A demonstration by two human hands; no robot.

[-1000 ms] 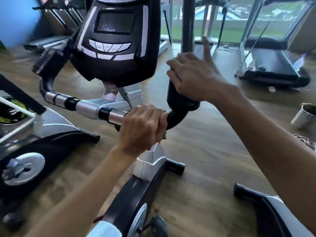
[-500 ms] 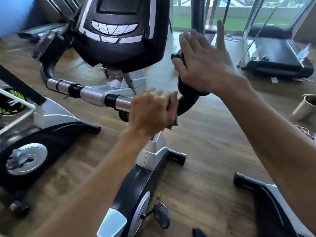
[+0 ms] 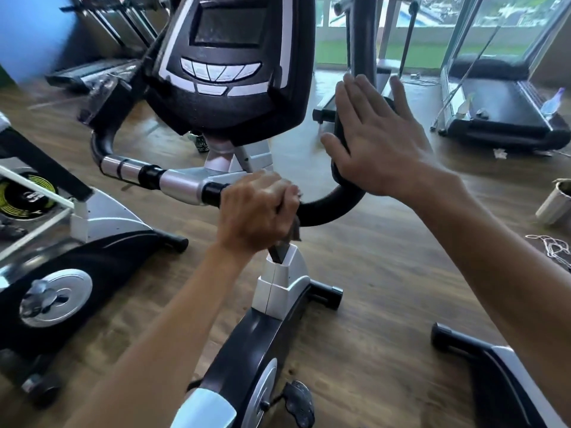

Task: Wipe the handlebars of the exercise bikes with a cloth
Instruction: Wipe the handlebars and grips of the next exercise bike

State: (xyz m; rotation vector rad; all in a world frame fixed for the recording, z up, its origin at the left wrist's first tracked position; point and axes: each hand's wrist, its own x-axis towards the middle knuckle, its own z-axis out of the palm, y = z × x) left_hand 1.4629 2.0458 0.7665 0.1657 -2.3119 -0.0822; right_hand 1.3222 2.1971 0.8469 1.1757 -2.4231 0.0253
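Observation:
An exercise bike with a black console (image 3: 228,72) stands right in front of me. Its handlebar (image 3: 179,183) runs across with silver and black sections, then curves up in black foam on the right (image 3: 333,208). My left hand (image 3: 256,211) is closed around the bar just right of centre, with a dark cloth (image 3: 295,231) bunched under the fingers and a corner hanging below. My right hand (image 3: 377,140) is flat with fingers spread, its palm against the upright right grip, not wrapped around it.
A second bike (image 3: 61,267) stands close on the left, and a black and silver machine base (image 3: 500,372) sits at the lower right. A treadmill (image 3: 500,112) is at the back right. A metal cup (image 3: 556,205) and a cord lie on the wooden floor.
My right hand has let go of the right grip and opened flat against it. My left hand, still holding the cloth, stays on the bar. The view has shifted slightly.

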